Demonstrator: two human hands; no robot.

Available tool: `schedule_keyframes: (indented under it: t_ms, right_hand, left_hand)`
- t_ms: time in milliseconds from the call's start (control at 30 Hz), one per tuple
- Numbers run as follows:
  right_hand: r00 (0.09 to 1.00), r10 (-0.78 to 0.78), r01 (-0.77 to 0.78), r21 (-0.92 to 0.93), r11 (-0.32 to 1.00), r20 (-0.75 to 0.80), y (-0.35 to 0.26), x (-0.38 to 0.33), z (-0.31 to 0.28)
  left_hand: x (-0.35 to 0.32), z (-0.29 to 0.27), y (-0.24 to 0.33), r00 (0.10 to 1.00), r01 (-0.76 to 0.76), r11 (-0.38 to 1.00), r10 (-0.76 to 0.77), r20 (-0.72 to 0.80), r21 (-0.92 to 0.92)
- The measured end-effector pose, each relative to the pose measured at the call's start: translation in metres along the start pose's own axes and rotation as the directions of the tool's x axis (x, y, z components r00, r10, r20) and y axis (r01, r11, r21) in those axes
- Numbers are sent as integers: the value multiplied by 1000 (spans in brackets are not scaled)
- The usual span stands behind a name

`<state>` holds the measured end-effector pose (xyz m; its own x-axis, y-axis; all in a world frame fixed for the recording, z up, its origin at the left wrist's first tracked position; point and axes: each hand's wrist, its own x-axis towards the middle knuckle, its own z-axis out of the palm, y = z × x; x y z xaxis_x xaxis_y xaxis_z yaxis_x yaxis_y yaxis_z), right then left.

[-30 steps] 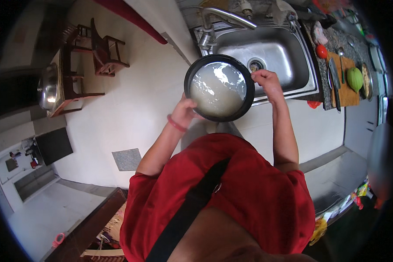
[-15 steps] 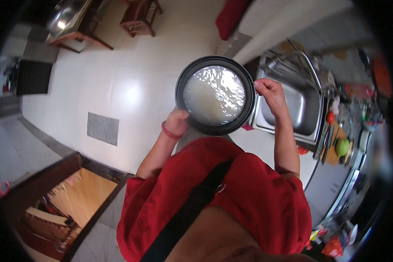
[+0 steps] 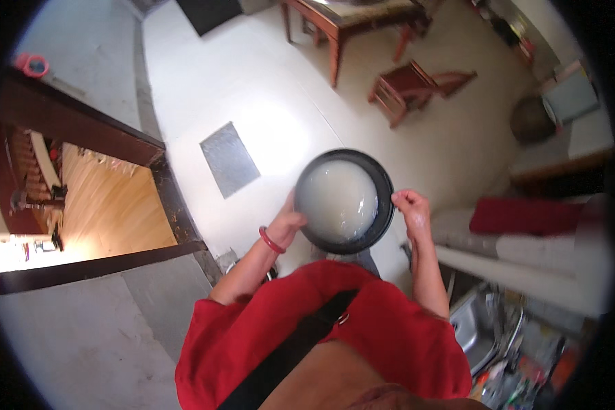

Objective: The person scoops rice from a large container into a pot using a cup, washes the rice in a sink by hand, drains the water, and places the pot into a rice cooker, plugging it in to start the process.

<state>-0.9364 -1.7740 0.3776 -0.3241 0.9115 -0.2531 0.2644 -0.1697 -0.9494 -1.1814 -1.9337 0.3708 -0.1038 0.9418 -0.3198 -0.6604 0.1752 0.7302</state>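
both hands clamp the black pot (image 3: 344, 201) of cloudy water, left hand (image 3: 287, 222) and right hand (image 3: 410, 207) on its rim; it's been carried from the sink (image 3: 473, 326) out over the floor (image 3: 280, 89).

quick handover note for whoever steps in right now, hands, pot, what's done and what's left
Left hand: grips the left rim of the black pot; red bangle on the wrist.
Right hand: grips the right rim.
Pot: held about level in front of the chest, above the pale floor, resting on nothing. It holds cloudy white water, with no spill visible.
Around: steel sink at lower right, behind the person; wooden chair and table ahead; doorway to the left.
Done: pot is filled and lifted in both hands, away from the sink.
Left: the pot has not been set down and the water is still in it.
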Motion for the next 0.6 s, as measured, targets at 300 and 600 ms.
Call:
schedule_keyframes:
  t_ms: [300, 600]
  right_hand:
    - [936, -12, 24, -31, 999, 352, -48, 181, 136]
    - [722, -48, 196, -137, 971, 691, -139, 353, 315]
  left_hand:
    - [76, -129, 53, 981, -111, 957, 61, -186, -270]
    - [132, -214, 162, 883, -377, 867, 228, -411, -328]
